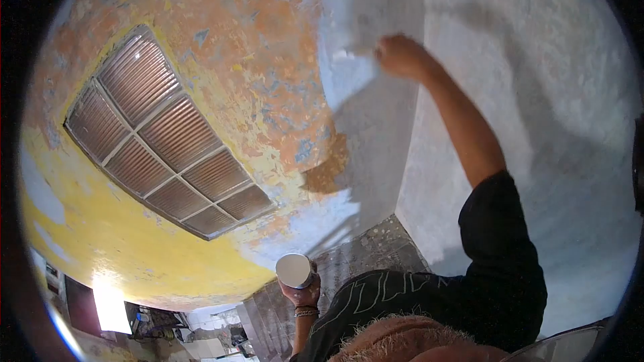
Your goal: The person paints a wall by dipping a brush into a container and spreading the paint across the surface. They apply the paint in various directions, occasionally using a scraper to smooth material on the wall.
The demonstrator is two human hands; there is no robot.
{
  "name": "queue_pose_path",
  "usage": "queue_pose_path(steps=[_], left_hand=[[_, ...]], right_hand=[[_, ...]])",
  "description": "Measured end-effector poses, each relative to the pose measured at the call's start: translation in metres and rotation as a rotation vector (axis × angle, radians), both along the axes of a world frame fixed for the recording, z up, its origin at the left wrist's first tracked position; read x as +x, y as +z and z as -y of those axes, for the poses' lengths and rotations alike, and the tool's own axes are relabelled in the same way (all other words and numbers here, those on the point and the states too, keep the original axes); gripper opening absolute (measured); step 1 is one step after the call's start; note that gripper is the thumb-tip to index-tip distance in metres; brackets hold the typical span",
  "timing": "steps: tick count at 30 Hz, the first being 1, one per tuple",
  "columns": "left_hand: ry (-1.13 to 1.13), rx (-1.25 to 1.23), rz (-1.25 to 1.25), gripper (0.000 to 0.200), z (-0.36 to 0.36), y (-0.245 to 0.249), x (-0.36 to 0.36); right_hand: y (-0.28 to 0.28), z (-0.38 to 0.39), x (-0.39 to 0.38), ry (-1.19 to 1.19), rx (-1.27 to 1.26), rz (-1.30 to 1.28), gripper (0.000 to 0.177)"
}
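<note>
My right hand (402, 57) is raised high and closed around a paintbrush (345, 54). Its pale, blurred tip is against or very close to the whitish band of wall by the corner; the handle is mostly hidden in my fist. Low in the view, my left hand (305, 295), with a bracelet at the wrist, grips a round tub of white paint (294, 270) from below and the side. The tub's open top faces the camera. Beside the whitish band, the wall (268, 60) shows peeling orange, yellow and grey-blue patches.
A window of ribbed panes (157, 134) is set in the wall at left. A whitish side wall (570, 60) meets the painted wall at the corner. Down at lower left are a bright lamp (111, 305) and assorted items on the floor. My arm casts shadows on both walls.
</note>
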State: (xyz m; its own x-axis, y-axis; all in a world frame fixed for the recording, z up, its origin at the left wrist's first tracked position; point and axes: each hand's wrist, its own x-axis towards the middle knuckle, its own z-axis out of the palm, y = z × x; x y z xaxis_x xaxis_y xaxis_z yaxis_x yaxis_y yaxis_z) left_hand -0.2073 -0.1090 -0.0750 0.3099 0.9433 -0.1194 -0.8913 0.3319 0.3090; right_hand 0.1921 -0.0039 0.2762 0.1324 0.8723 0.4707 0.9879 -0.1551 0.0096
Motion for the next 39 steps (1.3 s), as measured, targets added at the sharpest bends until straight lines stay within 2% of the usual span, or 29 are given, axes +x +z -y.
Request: queue_pose_path(steps=[1,3,5,6,7,8,9,11,13,14,17,18,19,20,21,22,24,26,28,32,34,36,37,38,39], left_hand=[[0.004,-0.002,-0.003,0.045,-0.001,-0.001,0.003],[0.205,-0.056,-0.295,0.046,0.003,-0.004,0.007],[0.196,-0.002,-0.379,0.046,0.005,-0.017,0.001],[0.169,-0.092,-0.250,0.047,0.003,-0.021,0.000],[0.144,-0.183,-0.121,0.048,0.002,-0.020,0.001],[0.150,-0.259,0.048,0.051,0.010,0.013,0.008],[0.160,-0.278,0.041,0.051,0.013,0.006,0.003],[0.031,-0.072,0.012,0.051,0.009,-0.018,-0.010],[0.044,-0.046,-0.083,0.052,0.006,-0.038,-0.020],[0.059,-0.083,-0.069,0.053,0.006,-0.044,-0.026],[0.111,-0.106,-0.095,0.062,0.007,-0.058,-0.032],[0.132,-0.161,-0.025,0.064,0.007,-0.054,-0.030],[0.153,-0.218,0.038,0.065,0.010,-0.048,-0.030],[0.039,-0.145,0.098,0.067,0.016,-0.034,-0.027],[0.033,-0.148,0.084,0.067,0.016,-0.030,-0.027],[0.032,-0.143,0.081,0.067,0.015,-0.028,-0.026],[0.030,-0.144,0.076,0.067,0.014,-0.027,-0.020],[0.161,-0.280,0.064,0.063,0.012,-0.031,-0.013],[0.115,-0.219,0.060,0.063,0.013,-0.032,-0.007],[0.072,-0.153,0.026,0.064,0.011,-0.024,0.005],[0.093,-0.123,-0.044,0.064,0.011,-0.025,0.009],[0.113,-0.094,-0.116,0.064,0.008,-0.033,0.011],[0.142,-0.155,-0.118,0.064,0.005,-0.044,0.009],[0.171,-0.213,-0.121,0.063,0.003,-0.048,0.008],[0.168,-0.214,-0.130,0.063,0.004,-0.043,0.010]], right_hand=[[0.025,-0.005,0.005,0.004,0.015,0.047,0.029],[0.065,0.006,-0.001,0.006,0.114,0.102,0.033],[0.075,0.014,-0.005,0.144,0.372,0.125,0.036],[0.063,0.013,-0.007,0.153,0.350,0.110,0.036],[0.049,0.013,-0.011,0.192,0.471,0.052,0.034],[0.034,0.014,-0.014,0.228,0.594,-0.005,0.032],[0.011,0.012,-0.014,0.235,0.575,-0.016,0.032],[-0.058,0.005,-0.014,0.466,0.521,-0.454,0.024],[-0.116,0.028,-0.038,0.459,0.153,-1.180,0.019],[-0.159,0.025,-0.038,0.437,0.093,-1.356,0.018],[-0.269,0.033,-0.042,0.160,-0.046,-1.653,0.016],[-0.295,0.024,-0.032,0.157,-0.040,-1.657,0.016],[-0.322,0.019,-0.021,0.053,-0.087,-1.598,0.016],[-0.331,0.020,-0.017,-0.053,-0.136,-1.541,0.016],[-0.333,0.012,-0.004,-0.088,-0.102,-1.500,0.016],[-0.321,0.003,0.009,-0.122,-0.069,-1.455,0.017],[-0.266,0.001,0.016,-0.003,-0.032,-1.435,0.019],[-0.217,0.001,0.017,0.092,-0.025,-1.431,0.016],[-0.181,0.005,0.017,0.195,0.046,-1.463,0.018],[-0.145,0.021,0.022,0.294,0.125,-1.464,0.020],[-0.140,0.027,0.020,0.396,0.280,-1.479,0.021],[-0.162,0.015,0.025,0.383,0.286,-1.486,0.021],[-0.182,0.006,0.028,0.370,0.294,-1.492,0.020],[-0.216,-0.014,0.034,0.291,0.304,-1.248,0.028],[-0.247,-0.030,0.034,0.272,0.312,-1.235,0.031]])
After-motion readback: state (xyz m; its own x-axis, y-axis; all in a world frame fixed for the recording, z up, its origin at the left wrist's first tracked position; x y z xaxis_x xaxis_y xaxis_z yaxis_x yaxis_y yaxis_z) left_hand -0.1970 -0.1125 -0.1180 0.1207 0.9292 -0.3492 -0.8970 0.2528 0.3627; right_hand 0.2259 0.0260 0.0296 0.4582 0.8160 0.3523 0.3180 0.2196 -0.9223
